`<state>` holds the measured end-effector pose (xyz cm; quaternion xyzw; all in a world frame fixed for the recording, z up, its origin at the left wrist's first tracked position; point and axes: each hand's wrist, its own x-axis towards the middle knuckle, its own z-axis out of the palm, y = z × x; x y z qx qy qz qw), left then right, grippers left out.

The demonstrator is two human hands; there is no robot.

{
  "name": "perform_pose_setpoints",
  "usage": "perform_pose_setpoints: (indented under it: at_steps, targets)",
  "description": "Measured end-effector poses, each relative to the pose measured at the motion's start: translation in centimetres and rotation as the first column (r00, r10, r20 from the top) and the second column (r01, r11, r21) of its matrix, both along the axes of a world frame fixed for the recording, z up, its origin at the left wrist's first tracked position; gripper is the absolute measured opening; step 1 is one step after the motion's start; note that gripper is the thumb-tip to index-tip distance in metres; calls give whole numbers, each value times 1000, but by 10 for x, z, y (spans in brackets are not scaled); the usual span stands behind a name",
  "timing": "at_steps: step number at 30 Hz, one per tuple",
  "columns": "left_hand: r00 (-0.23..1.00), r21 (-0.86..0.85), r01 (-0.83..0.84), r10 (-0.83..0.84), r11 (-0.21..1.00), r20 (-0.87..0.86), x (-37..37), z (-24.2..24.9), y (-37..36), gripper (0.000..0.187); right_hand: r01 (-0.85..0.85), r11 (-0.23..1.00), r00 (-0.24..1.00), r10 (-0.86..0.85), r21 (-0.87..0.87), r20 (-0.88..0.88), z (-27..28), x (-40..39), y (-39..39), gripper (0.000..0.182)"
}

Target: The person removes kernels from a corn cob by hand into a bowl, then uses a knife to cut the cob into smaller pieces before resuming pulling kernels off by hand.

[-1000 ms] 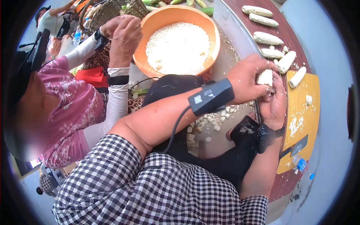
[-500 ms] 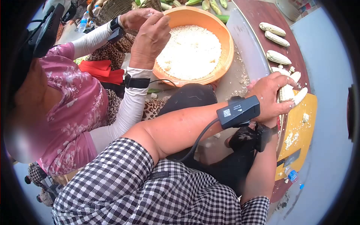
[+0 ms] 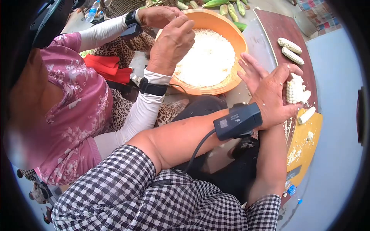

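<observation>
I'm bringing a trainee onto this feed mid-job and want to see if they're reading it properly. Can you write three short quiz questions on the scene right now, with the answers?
1. Multiple choice. What does the camera wearer's left hand hold?
a) a water bottle
b) a corn cob
c) a red cloth

2. True or false. The orange basin contains loose white kernels.

3. Fill in the missing word. Stray kernels lie scattered on a board whose colour is ____.

Key: 1 b; 2 true; 3 yellow.
</observation>
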<state>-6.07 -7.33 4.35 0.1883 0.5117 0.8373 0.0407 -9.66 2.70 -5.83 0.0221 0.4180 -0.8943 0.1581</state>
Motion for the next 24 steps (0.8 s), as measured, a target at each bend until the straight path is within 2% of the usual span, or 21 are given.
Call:
perform_pose_setpoints:
  at_steps: [2, 4, 6, 7, 10, 12, 13, 14, 15, 16, 18, 20, 21, 24]
  targets:
    - [999, 2, -19, 19, 1000, -33, 1, -2, 6, 48, 17, 999, 998, -16, 31, -55, -2, 4, -6, 52]
    - [995, -32, -43, 40, 999, -97, 5, -4, 6, 47, 13, 1000, 996, -15, -17, -89, -14, 6, -9, 52]
    - [977, -100, -82, 60, 992, -206, 7, -3, 8, 46, 12, 998, 1000, -12, -67, -10, -21, 9, -9, 50]
    - [977, -112, -91, 67, 990, -205, 6, -3, 6, 46, 10, 996, 1000, -8, -91, 26, -23, 9, -11, 50]
    - [977, -150, -111, 81, 982, -196, 5, -3, 1, 45, 42, 994, 981, -60, 100, 184, -26, 27, -9, 48]
    - [985, -246, -96, 56, 965, -165, 5, -2, 1, 49, 154, 988, 981, -155, 13, 118, -17, 40, 1, 43]
    - [993, -228, -86, 64, 970, -100, 8, -4, 9, 50, 232, 972, 969, -230, -20, 88, -8, 52, 10, 40]
    - [998, -25, 10, -11, 1000, -58, 5, -13, 19, 48, 305, 951, 952, -303, -49, 53, 3, 63, 19, 38]
    - [996, -127, 29, -39, 992, -78, 4, -12, 17, 48, 365, 927, 931, -365, -82, 12, 14, 70, 26, 35]
    - [993, -224, 50, -71, 973, -89, 4, -11, 16, 53, 424, 903, 905, -420, -72, 60, 24, 75, 36, 30]
    - [989, -143, 146, -144, 979, 24, 9, -11, 18, 55, 536, 843, 838, -526, -41, 149, 44, 87, 55, 22]
    - [989, -188, 141, -145, 972, -13, 11, -8, 11, 57, 501, 861, 865, -500, -89, 30, 69, 107, 60, 22]
    - [990, -262, 126, -137, 957, -25, 14, -3, 10, 56, 542, 839, 839, -544, -38, -35, 82, 117, 56, 22]
    - [978, -338, 137, -182, 931, -105, 24, -1, 15, 54, 606, 784, 792, -582, 132, -184, 101, 138, 45, 23]
